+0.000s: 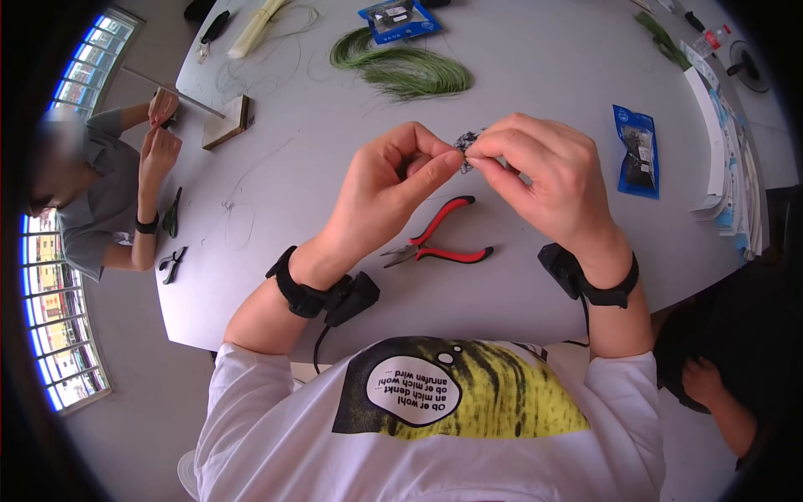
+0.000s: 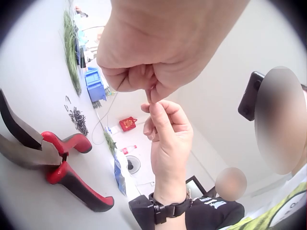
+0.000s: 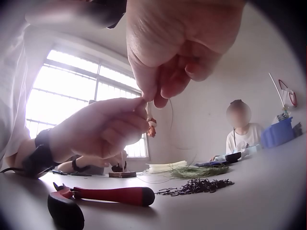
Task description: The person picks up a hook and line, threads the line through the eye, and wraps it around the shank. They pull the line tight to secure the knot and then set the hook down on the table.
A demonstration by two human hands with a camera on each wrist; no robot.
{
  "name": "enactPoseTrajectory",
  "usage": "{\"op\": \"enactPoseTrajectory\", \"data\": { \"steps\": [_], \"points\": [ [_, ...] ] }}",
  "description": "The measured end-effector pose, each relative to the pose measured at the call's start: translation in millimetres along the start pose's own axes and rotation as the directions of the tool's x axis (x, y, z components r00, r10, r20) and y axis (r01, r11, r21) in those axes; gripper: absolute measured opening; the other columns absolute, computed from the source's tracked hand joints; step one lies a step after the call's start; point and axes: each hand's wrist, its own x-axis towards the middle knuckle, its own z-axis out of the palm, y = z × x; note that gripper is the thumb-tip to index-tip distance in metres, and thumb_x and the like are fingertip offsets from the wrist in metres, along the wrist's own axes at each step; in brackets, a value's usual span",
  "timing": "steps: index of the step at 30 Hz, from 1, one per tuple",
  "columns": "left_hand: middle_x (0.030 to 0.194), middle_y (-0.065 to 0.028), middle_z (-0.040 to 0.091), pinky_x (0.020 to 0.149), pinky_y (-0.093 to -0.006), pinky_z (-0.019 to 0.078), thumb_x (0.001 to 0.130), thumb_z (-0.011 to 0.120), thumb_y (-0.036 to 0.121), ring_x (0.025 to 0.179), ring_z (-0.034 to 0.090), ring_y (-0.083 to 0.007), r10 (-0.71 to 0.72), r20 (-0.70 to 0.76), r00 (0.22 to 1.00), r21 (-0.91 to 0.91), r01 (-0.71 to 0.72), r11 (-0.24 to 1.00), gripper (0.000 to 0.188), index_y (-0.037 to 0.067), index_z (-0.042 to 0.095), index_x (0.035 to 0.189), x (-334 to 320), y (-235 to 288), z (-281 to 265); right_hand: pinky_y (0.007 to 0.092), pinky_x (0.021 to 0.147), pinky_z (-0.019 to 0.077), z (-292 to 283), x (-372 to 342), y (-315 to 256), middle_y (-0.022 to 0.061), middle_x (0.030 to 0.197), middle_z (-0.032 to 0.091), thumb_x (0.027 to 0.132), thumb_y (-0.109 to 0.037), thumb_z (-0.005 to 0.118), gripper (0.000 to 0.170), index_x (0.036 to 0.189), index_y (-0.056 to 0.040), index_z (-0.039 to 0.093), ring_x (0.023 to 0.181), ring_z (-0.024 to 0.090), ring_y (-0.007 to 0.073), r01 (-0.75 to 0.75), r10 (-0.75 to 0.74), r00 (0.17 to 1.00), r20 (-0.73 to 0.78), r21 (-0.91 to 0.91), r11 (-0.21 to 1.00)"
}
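Observation:
Fingertips of my left hand (image 1: 389, 180) and right hand (image 1: 548, 171) meet above the table, thumb and forefinger of each pinched together. From between them hangs a small orange-and-white piece (image 3: 151, 128), mostly covered by the fingers; its exact kind I cannot tell. A thin strand (image 3: 171, 112) curves down beside it. Beneath the hands lies a pile of small dark hook-like metal pieces (image 3: 201, 186), partly hidden in the head view. Pliers (image 1: 435, 240) with red and black handles rest on the table between my forearms, their jaws pointing left.
Bundled green strands (image 1: 401, 67) lie beyond my hands, beside a blue packet (image 1: 400, 20). Another blue packet (image 1: 637, 152) is on the right, near stacked papers (image 1: 728, 159). At the left, a person works near a wooden block (image 1: 227, 123) and small pliers (image 1: 172, 264).

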Motion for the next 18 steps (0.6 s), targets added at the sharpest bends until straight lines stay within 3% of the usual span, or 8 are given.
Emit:
{"op": "enactPoseTrajectory", "data": {
  "steps": [2, 4, 8, 10, 11, 14, 15, 18],
  "points": [
    [0.073, 0.0053, 0.052, 0.065, -0.0182, 0.0402, 0.095, 0.063, 0.014, 0.069, 0.044, -0.0016, 0.023, 0.008, 1.0, 0.015, -0.023, 1.0, 0.016, -0.002, 0.06, 0.095, 0.8, -2.4, -1.0, 0.0326, 0.05, 0.0435, -0.2, 1.1, -0.1, 0.0008, 0.074, 0.059, 0.072, -0.009, 0.075, 0.014, 0.076, -0.0099, 0.062, 0.058, 0.057, 0.0194, -0.005, 0.005, 1.0, 0.014, -0.001, 1.0],
    [0.074, 0.0055, 0.052, 0.064, -0.018, 0.0394, 0.095, 0.063, 0.015, 0.068, 0.044, -0.0014, 0.012, -0.013, 1.0, 0.0, -0.012, 1.0, 0.016, -0.001, 0.06, 0.095, 1.8, -2.4, -0.6, 0.0332, 0.05, 0.0434, -1.9, 7.8, -0.7, 0.0006, 0.077, 0.059, 0.07, -0.011, 0.076, 0.016, 0.075, -0.0109, 0.061, 0.06, 0.057, 0.0185, 0.108, -0.122, 0.991, -0.062, -0.19, 0.976],
    [0.073, 0.0065, 0.051, 0.058, -0.0177, 0.035, 0.095, 0.063, 0.021, 0.065, 0.041, -0.0009, -0.043, -0.082, 0.996, -0.082, 0.036, 0.996, 0.019, 0.002, 0.06, 0.096, 3.5, -3.9, -4.6, 0.0335, 0.052, 0.0447, -6.8, 9.5, -12.1, -0.0003, 0.081, 0.059, 0.069, -0.014, 0.077, 0.017, 0.075, -0.0109, 0.061, 0.061, 0.057, 0.0182, 0.137, -0.157, 0.984, -0.084, -0.204, 0.969],
    [0.072, 0.0069, 0.051, 0.056, -0.0183, 0.0331, 0.095, 0.063, 0.022, 0.063, 0.04, -0.001, -0.046, -0.099, 0.994, -0.107, 0.035, 0.994, 0.02, 0.002, 0.06, 0.095, 3.7, -4.2, -6.3, 0.0332, 0.055, 0.0458, -1.2, 1.0, -20.3, -0.0007, 0.082, 0.06, 0.07, -0.014, 0.077, 0.018, 0.075, -0.0098, 0.061, 0.062, 0.058, 0.0187, 0.025, -0.033, 0.997, 0.075, 0.112, 0.993],
    [0.072, 0.0072, 0.05, 0.054, -0.0189, 0.0312, 0.095, 0.063, 0.024, 0.061, 0.038, -0.0011, -0.05, -0.105, 0.993, -0.132, 0.036, 0.991, 0.021, 0.003, 0.06, 0.095, 3.8, -4.3, -6.4, 0.0347, 0.058, 0.0484, 0.1, -3.0, -26.1, 0.0018, 0.086, 0.062, 0.071, -0.014, 0.076, 0.017, 0.078, -0.0071, 0.062, 0.064, 0.061, 0.0214, -0.07, 0.039, 0.979, 0.201, 0.149, 0.986],
    [0.07, 0.0072, 0.048, 0.051, -0.0197, 0.0296, 0.095, 0.063, 0.024, 0.059, 0.036, -0.0014, -0.028, -0.133, 0.991, -0.16, 0.006, 0.987, 0.021, 0.003, 0.06, 0.094, 4.6, -6.4, -5.0, 0.0365, 0.061, 0.0506, 11.3, -11.4, -28.3, 0.0052, 0.088, 0.062, 0.073, -0.013, 0.075, 0.017, 0.082, -0.0041, 0.064, 0.07, 0.063, 0.0245, -0.178, 0.105, 0.936, 0.337, 0.196, 0.964],
    [0.07, 0.0072, 0.048, 0.051, -0.0197, 0.0296, 0.095, 0.063, 0.024, 0.059, 0.036, -0.0014, -0.026, -0.132, 0.991, -0.16, 0.005, 0.987, 0.021, 0.003, 0.06, 0.094, 4.5, -6.4, -5.3, 0.0351, 0.072, 0.0538, 10.0, -10.3, -27.9, 0.0099, 0.099, 0.065, 0.072, -0.01, 0.075, 0.024, 0.092, -0.0001, 0.066, 0.082, 0.065, 0.0268, -0.208, 0.102, 0.904, 0.415, 0.22, 0.953],
    [0.069, 0.0073, 0.047, 0.05, -0.0198, 0.0286, 0.095, 0.062, 0.023, 0.058, 0.035, -0.0014, -0.027, -0.131, 0.991, -0.222, -0.002, 0.975, 0.021, 0.003, 0.059, 0.094, 4.1, -5.6, -6.6, 0.035, 0.072, 0.0533, 12.5, -11.1, -26.2, 0.0101, 0.098, 0.065, 0.072, -0.01, 0.075, 0.025, 0.093, 0.0006, 0.066, 0.082, 0.065, 0.0271, -0.186, 0.037, 0.877, 0.48, 0.267, 0.946]
  ]
}}
